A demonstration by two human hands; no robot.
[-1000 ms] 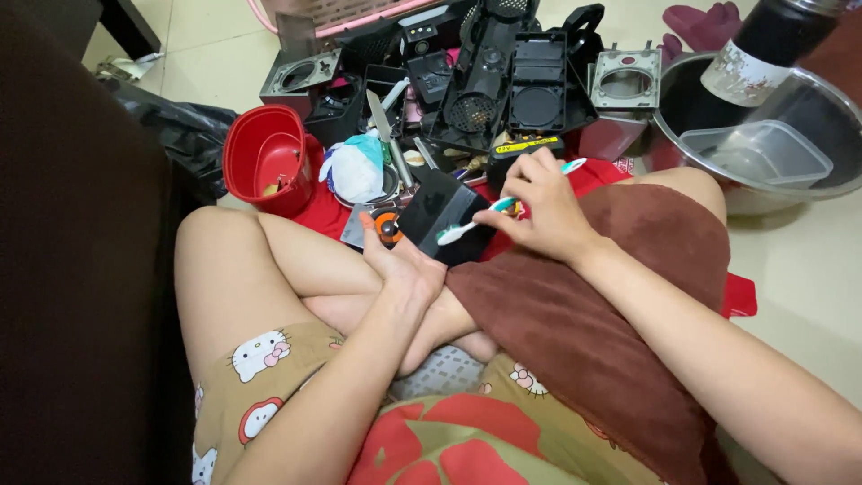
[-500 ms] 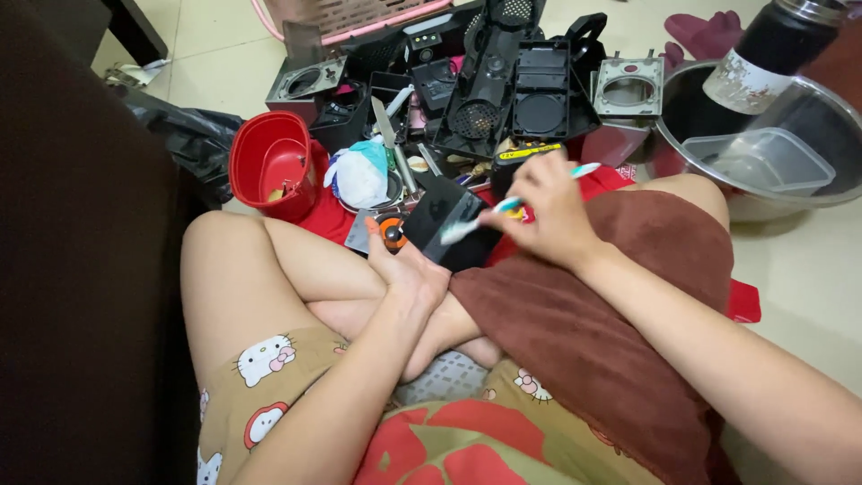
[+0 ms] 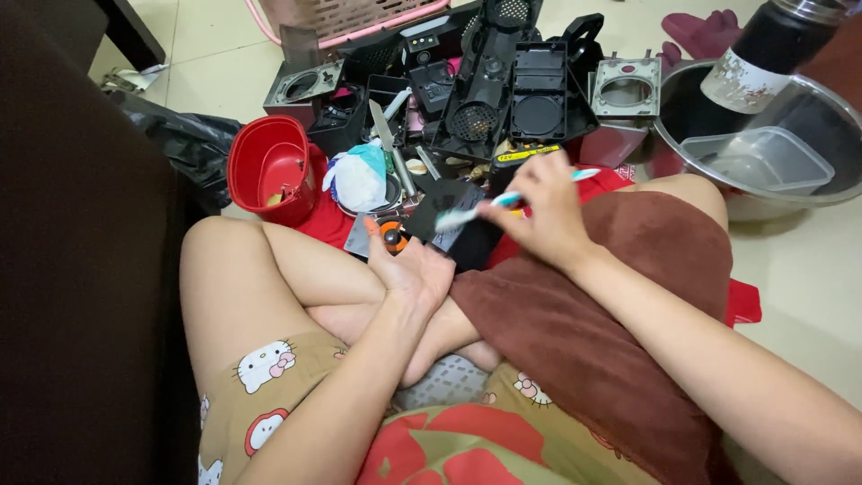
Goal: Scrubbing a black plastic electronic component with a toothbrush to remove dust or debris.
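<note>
Fingers of my right hand [image 3: 548,211] are pinching a toothbrush [image 3: 512,199], bristles resting on the black part [image 3: 449,224] that my left hand [image 3: 409,269] is gripping; red bucket [image 3: 269,171] is sitting further left.

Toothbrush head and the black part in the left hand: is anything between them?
Nothing visible. The right hand holds the toothbrush with its bristle end right over the black part, which the left hand props up. Whether they touch is unclear.
</note>
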